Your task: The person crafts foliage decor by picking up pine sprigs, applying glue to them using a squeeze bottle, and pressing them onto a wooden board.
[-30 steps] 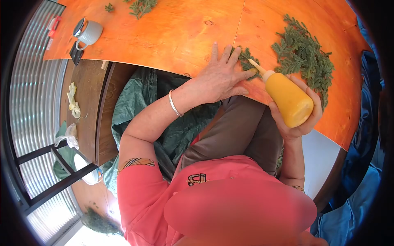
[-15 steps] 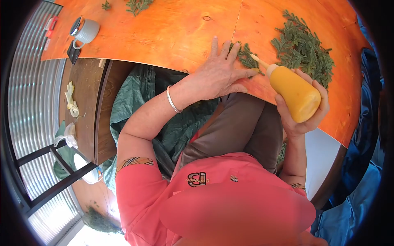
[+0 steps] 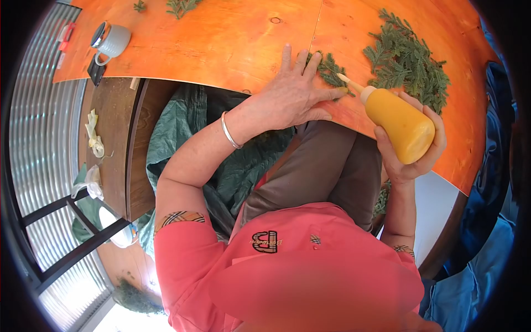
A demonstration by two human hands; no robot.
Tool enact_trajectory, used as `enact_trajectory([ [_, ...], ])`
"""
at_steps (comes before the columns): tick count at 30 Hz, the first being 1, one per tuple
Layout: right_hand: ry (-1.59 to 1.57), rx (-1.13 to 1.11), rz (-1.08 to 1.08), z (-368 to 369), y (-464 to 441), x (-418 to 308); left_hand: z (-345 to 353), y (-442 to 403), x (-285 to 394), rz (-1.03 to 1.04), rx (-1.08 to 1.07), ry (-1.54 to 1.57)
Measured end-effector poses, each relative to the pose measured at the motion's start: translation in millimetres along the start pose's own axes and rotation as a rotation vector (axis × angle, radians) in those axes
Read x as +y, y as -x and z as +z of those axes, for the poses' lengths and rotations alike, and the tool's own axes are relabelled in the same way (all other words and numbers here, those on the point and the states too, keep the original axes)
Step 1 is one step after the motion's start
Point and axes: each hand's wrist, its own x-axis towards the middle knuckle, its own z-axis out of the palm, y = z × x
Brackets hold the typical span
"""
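Note:
My left hand (image 3: 293, 95) lies palm down at the near edge of the orange table (image 3: 232, 47), its fingers spread. Two fingertips touch the upper left end of a small green sprig (image 3: 330, 70), and another finger reaches its lower right end. Wrapped in my right hand (image 3: 414, 166) is a squeeze bottle (image 3: 399, 124) of yellow-orange content. The bottle is tilted, with its pale nozzle pointing up and left, the tip just beside the sprig. Whether the tip touches the sprig, I cannot tell.
A pile of green sprigs (image 3: 412, 63) lies right of the bottle. Farther left are another sprig (image 3: 182, 6), a small piece (image 3: 139, 6), a lidded grey mug (image 3: 115, 41) and a dark flat object (image 3: 95, 70). A wooden cabinet (image 3: 113, 138) stands below the table's left part.
The bottle in my right hand has moved right, its tip now farther from my left hand. My left hand keeps its place by the sprig. The whole view has shifted slightly.

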Motion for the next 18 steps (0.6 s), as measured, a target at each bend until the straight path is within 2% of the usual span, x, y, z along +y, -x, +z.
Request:
enact_trajectory([
  [18, -0.007, -0.049, 0.064, -31, 11, -14, -5, 1, -2, 0.028, -0.087, -0.009],
])
